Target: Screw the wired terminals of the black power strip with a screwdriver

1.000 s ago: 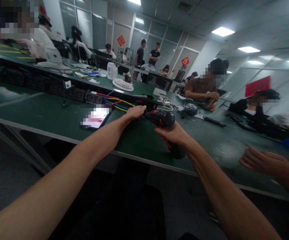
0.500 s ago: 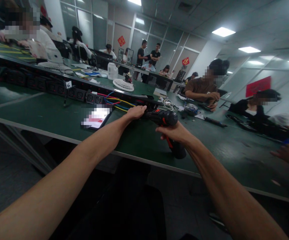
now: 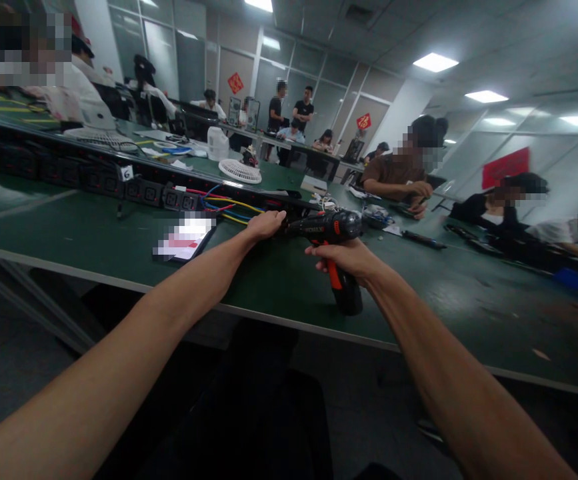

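My right hand (image 3: 345, 259) is wrapped round the grip of a black and orange cordless drill (image 3: 326, 228). The drill's front end points left, toward my left hand. My left hand (image 3: 267, 225) is closed on the dark right-hand end of a long black power strip (image 3: 143, 191); its fingertips are mostly hidden. Blue, yellow and red wires (image 3: 231, 205) run from the strip's outlets to beside that hand. The drill's tip and whatever it touches are lost in the dark area.
A lit phone (image 3: 183, 239) lies left of my left forearm on the green table (image 3: 273, 287). Behind the strip stand a white fan grille (image 3: 240, 171) and a white jug (image 3: 217, 143). A black bar (image 3: 423, 240) lies to the right. Co-workers sit around the tables.
The drill has turned more side-on, its rear end slightly higher and further right. My left hand keeps its place at the strip. The whole view has shifted slightly.
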A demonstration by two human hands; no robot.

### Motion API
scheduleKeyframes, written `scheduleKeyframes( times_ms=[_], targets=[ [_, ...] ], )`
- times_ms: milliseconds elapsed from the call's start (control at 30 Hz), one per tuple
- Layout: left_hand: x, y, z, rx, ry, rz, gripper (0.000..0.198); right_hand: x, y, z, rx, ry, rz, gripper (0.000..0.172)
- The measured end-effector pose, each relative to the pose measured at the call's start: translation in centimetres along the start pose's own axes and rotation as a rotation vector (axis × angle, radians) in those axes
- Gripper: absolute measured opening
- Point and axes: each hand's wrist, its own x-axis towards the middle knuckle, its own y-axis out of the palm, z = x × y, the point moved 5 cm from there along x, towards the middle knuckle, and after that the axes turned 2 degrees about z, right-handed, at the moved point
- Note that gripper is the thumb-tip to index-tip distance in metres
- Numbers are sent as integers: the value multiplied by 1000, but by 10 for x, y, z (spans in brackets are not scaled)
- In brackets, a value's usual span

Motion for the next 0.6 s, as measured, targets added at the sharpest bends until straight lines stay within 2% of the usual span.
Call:
scheduleKeyframes(
  times_ms=[200,600],
  targets=[
    [-1,-1,0,-2,-4,-16,65,-2,4,2,-135,-30,-22,14],
    [0,1,-2,21,25,-1,66,2,8,0,-233,-57,17,10]
  ],
)
